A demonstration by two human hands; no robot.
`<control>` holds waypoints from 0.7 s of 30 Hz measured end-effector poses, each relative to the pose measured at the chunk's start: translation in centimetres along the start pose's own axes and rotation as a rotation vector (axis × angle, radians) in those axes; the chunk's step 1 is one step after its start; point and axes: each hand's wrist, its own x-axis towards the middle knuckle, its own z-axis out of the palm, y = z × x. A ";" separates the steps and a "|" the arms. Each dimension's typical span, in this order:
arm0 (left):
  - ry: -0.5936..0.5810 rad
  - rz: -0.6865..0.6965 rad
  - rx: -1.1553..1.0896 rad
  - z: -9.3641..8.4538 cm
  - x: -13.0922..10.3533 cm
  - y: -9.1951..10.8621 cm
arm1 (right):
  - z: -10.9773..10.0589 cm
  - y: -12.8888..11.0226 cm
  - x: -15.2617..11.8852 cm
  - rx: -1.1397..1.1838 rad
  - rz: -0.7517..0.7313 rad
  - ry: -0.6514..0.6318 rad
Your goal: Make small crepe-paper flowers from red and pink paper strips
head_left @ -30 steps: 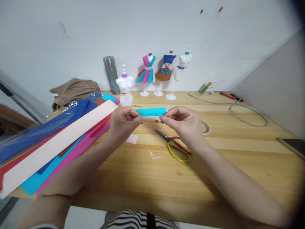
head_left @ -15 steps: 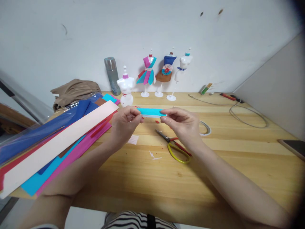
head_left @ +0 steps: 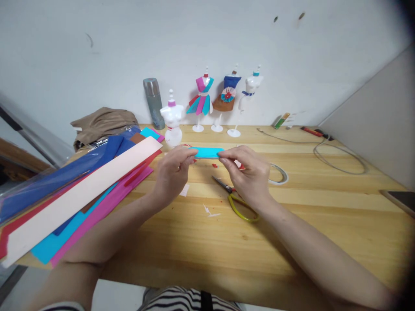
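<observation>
A short turquoise strip (head_left: pixel 208 152), of paper or cloth, is stretched level above the table between my hands. My left hand (head_left: pixel 173 170) pinches its left end between thumb and fingers. At the right end, my right hand (head_left: pixel 248 170) pinches it the same way. Scissors with yellow and red handles (head_left: pixel 240 209) lie partly hidden beneath my right hand. A roll of white tape (head_left: pixel 281 175) is just beyond that hand. Small red bits (head_left: pixel 214 165) and white scraps (head_left: pixel 209 211) are scattered on the wood below.
Coloured strips (head_left: pixel 84 198) are piled at the left beside a brown cloth (head_left: pixel 103 125). Along the wall stand a flask (head_left: pixel 154 106), a bare white mannequin (head_left: pixel 172 116) and several dressed small mannequins (head_left: pixel 202 97). A cable (head_left: pixel 343 168) and a phone (head_left: pixel 400 201) lie at the right.
My left hand has turned and moved slightly right along the strip. The strip's pale lower edge no longer shows; both hands still hold it.
</observation>
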 end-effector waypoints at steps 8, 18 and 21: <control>0.055 0.126 0.107 0.8 -0.4 -1.1 | 0.3 0.2 -0.2 -0.117 -0.022 -0.004; 0.058 0.141 0.162 0.8 -0.1 -1.1 | 0.5 1.0 -0.4 -0.163 -0.147 0.035; 0.079 0.201 0.157 0.9 0.0 -1.1 | 0.5 1.0 -0.3 -0.177 -0.166 0.030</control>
